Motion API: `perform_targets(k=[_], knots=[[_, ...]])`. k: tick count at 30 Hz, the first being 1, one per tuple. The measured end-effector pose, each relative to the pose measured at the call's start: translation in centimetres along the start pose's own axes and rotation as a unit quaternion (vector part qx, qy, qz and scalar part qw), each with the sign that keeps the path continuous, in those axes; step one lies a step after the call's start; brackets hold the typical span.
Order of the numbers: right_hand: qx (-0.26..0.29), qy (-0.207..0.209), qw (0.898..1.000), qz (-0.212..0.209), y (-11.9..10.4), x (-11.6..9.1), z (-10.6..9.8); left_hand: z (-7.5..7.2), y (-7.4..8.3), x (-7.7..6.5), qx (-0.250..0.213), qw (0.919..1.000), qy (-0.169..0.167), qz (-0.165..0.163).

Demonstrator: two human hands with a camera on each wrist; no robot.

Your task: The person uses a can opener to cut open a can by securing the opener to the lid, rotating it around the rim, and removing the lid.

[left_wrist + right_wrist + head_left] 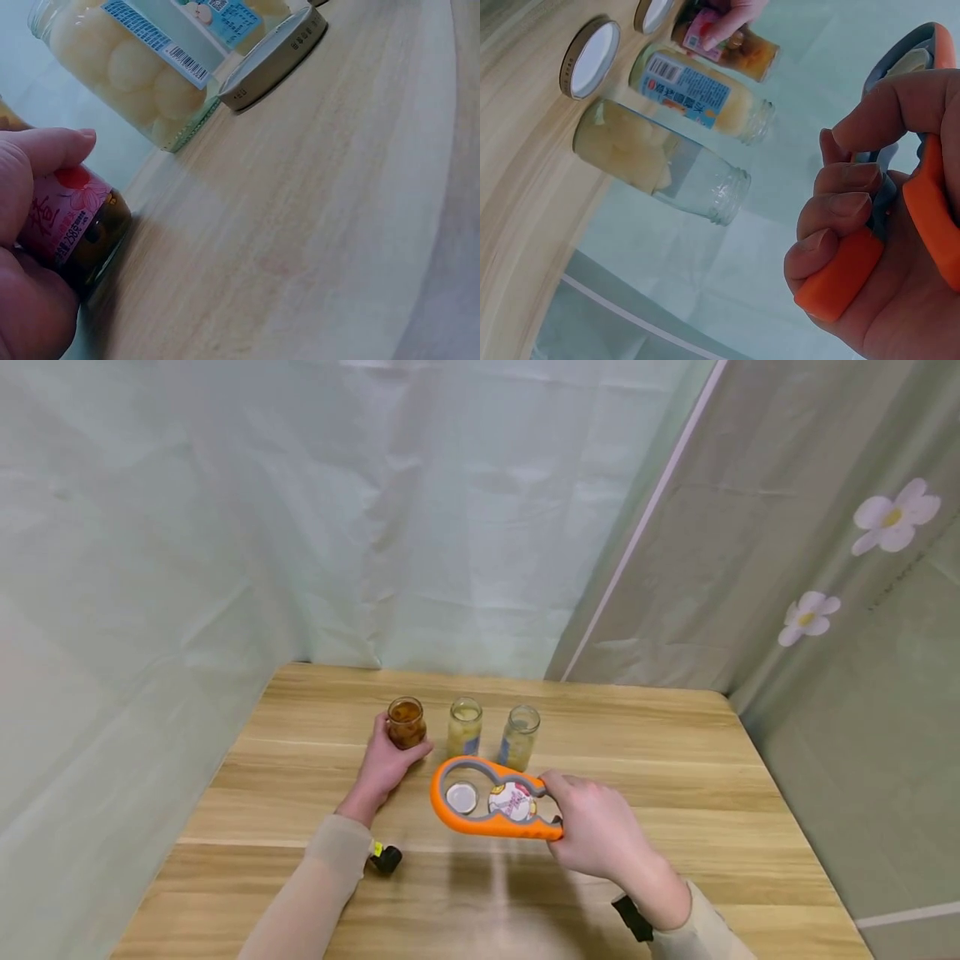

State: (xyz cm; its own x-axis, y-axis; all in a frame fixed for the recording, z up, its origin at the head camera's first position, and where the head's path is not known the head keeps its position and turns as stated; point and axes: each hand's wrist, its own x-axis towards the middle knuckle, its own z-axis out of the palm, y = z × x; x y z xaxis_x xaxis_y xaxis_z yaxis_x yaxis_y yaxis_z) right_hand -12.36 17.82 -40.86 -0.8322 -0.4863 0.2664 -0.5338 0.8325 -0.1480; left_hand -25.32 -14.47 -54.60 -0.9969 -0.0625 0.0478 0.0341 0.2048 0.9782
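Note:
My left hand (386, 764) grips a small open glass jar of brown preserve (407, 727); its pink label shows in the left wrist view. My right hand (600, 822) holds an orange jar opener (480, 825) with grey inner edges by its handles, above the table. A patterned lid (512, 802) appears within the opener's middle opening; whether it is clamped there I cannot tell. Through the larger ring a white-lined lid (461, 797) shows on the table. To the right of the brown jar stand two open jars of pale fruit, a middle jar (465, 727) and a right jar (520, 737).
Two lids lie inside-up near the jars in the right wrist view, a nearer lid (591, 58) and a farther lid (654, 13). The wooden table (675, 760) meets pale curtains (450, 527) at the back and sides.

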Motion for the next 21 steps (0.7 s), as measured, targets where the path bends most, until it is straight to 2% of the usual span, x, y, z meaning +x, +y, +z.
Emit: perform_targets(k=[9, 15, 21], knots=[[-0.006, 0.004, 1.0, 0.014, 0.1, -0.1, -0.3, -0.1, 0.8, -0.1, 0.021, 0.9996, -0.002, 0.019], [-0.001, 0.001, 1.0, 0.008, 0.0, -0.3, -0.1, -0.9, 0.7, -1.2, 0.032, 0.9995, 0.004, 0.003], [0.005, 0.01, 1.0, 0.005, 0.0, -0.3, 0.0, -1.5, 1.9, -2.6, 0.032, 0.9989, 0.033, -0.009]])
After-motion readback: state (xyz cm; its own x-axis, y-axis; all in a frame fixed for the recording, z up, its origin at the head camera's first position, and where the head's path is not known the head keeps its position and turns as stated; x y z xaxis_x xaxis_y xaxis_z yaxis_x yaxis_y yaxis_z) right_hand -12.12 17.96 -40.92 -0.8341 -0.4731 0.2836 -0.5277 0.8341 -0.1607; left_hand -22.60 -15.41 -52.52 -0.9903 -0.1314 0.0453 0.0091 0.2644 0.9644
